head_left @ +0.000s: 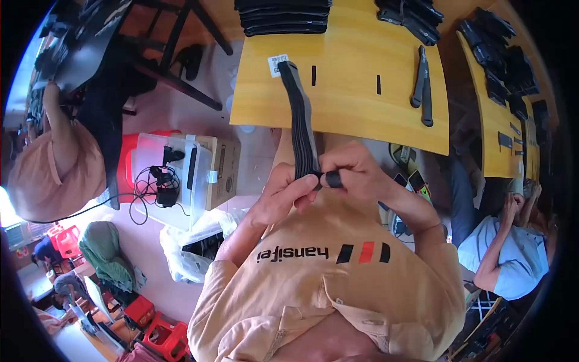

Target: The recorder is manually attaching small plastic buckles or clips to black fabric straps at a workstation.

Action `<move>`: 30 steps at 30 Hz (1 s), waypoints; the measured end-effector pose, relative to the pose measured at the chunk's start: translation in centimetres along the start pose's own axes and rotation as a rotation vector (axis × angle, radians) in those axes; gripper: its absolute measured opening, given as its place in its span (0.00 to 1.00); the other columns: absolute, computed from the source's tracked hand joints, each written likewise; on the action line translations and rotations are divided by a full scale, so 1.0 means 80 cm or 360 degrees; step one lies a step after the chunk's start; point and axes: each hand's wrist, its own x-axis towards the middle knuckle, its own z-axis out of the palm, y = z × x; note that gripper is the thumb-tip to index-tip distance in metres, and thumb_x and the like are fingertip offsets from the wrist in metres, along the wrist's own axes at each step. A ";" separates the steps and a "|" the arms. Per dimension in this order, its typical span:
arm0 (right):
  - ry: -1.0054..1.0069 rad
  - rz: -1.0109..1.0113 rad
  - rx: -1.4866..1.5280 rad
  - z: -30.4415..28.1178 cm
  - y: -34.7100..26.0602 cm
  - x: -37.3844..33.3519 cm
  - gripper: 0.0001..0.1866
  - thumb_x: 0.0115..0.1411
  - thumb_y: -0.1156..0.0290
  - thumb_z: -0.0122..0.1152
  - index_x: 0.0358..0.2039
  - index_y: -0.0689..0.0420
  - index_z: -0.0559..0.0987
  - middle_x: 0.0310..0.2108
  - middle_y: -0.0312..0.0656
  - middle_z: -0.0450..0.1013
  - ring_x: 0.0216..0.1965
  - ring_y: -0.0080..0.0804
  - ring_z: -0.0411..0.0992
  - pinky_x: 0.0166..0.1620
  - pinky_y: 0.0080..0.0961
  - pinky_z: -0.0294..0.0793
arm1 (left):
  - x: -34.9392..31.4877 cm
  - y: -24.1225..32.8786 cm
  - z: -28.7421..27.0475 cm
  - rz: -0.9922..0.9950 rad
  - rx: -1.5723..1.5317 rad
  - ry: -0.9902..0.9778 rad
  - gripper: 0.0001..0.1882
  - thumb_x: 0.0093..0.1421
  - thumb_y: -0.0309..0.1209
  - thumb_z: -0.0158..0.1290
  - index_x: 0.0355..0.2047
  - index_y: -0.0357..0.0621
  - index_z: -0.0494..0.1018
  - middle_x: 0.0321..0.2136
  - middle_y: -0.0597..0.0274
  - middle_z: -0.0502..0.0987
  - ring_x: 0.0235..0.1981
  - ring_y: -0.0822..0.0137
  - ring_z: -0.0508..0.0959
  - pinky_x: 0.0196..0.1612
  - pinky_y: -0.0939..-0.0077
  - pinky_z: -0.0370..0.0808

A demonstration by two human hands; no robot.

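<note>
A long bundle of black straps [297, 114] runs from my hands up over the near edge of the yellow table [350, 111]. Its far end carries a white printed label [277, 65]. My left hand [283, 194] is closed round the near end of the bundle, thumb on top. Beside it, my right hand [359, 172] is closed on a short black band [332, 178] that sits at its fingers, touching the bundle's near end. Part of the band is hidden by the fingers.
On the table lie a stack of black folded pieces [283, 17], a black pile [411, 19], loose dark straps [421, 87] and two short black strips. A clear plastic box with cables [163, 184] and a white bag [193, 247] stand left. People sit on both sides.
</note>
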 end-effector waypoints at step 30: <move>0.0684 -0.0230 0.2561 -0.062 -0.015 -0.027 0.09 0.54 0.68 0.53 0.21 0.56 0.69 0.21 0.39 0.68 0.11 0.18 0.59 0.10 0.16 0.59 | 0.033 0.016 -0.028 -0.0144 -0.0256 -0.0832 0.20 0.57 0.35 0.50 0.46 0.36 0.63 0.25 0.64 0.69 0.24 0.77 0.69 0.26 0.85 0.63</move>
